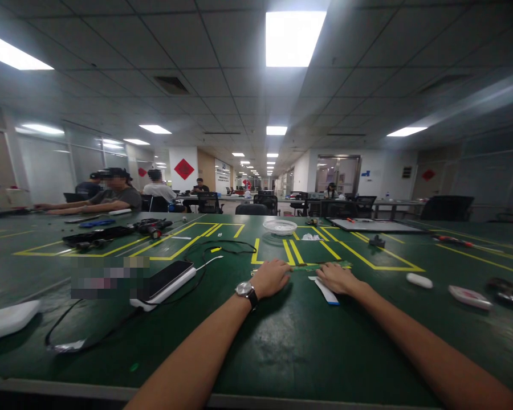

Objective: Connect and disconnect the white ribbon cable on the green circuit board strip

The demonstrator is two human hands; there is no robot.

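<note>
My left hand point(273, 277), with a watch point(244, 290) on its wrist, rests palm down on the green table, fingers stretched out flat. Opposite it my right hand point(337, 278) lies with its fingers extended to the left. A thin greenish, shiny strip point(304, 267) runs between the fingertips of both hands; its exact kind is hard to make out. Partly beneath my right hand sticks out a flat white strip with a blue end point(327, 293). Beyond the hands stands a white, lattice-sided basket point(279, 228), beside some crumpled white paper point(311, 237).
At left lie a phone point(171, 277) on a white case, a black cable point(203, 273) and dark tools point(106, 233). To the right are a white oval object point(419, 280), a pinkish-white case point(469, 297) and a framed board point(374, 226). A person point(117, 196) sits at the far left.
</note>
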